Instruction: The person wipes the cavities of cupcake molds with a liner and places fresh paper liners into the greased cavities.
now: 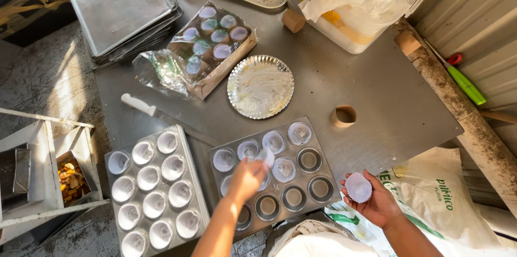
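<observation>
Two muffin trays are lying on the near part of the desk. The left tray is showing a paper liner in every visible cup, though its near edge is cut off. The right tray is only partly lined. The left hand is hovering over it, hiding several cups, its fingers pinching a blurred white liner. The right hand, just right of that tray, is cupping a stack of liners loosely. Farther away, a foil dish is sitting beside a wrapped box of liners.
</observation>
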